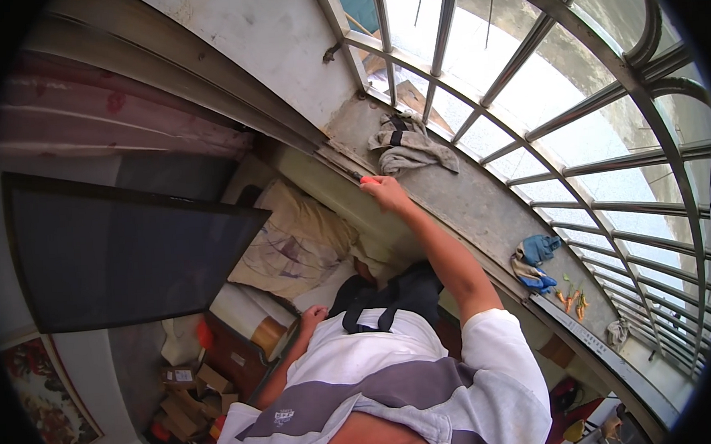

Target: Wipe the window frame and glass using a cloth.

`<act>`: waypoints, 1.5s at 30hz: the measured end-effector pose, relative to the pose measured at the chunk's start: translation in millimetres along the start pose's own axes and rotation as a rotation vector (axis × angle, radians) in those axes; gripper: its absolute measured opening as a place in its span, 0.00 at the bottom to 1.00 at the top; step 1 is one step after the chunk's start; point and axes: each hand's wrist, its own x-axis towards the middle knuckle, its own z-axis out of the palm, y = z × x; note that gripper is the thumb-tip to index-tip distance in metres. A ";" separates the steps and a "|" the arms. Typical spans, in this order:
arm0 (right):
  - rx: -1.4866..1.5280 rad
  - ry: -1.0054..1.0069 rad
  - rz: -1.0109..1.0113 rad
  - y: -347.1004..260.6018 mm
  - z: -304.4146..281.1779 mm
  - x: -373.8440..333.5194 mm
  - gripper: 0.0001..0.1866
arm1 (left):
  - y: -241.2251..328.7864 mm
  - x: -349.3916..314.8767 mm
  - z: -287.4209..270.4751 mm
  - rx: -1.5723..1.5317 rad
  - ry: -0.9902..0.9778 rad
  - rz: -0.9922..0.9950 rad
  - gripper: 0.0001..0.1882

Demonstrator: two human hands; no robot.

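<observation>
The right hand is stretched out to the window track, with a small tool gripped at it. Just beyond, a crumpled cloth is laid on the concrete ledge, behind which the window grille is set. Farther right on the ledge, work gloves are placed. The left hand is lowered near the pillow, with a dark panel to the left.

A grey-and-white striped shirt, blue gloves, a grey rag, and a black screen panel.
</observation>
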 end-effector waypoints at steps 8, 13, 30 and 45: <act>0.099 0.085 0.015 7.1 5.1 5.9 0.18 | 7.9 0.0 0.1 0.028 0.005 -0.055 0.10; -0.456 0.184 -0.336 21.4 -20.8 -4.0 0.19 | 8.6 -1.2 -1.3 0.007 -0.002 -0.051 0.10; 0.068 -0.017 -0.004 6.1 -4.1 1.7 0.19 | -1.6 1.8 -1.8 -0.029 0.002 -0.041 0.09; 0.016 0.179 -0.015 17.7 16.4 -8.3 0.20 | 24.1 -0.9 0.7 -0.033 0.004 -0.078 0.10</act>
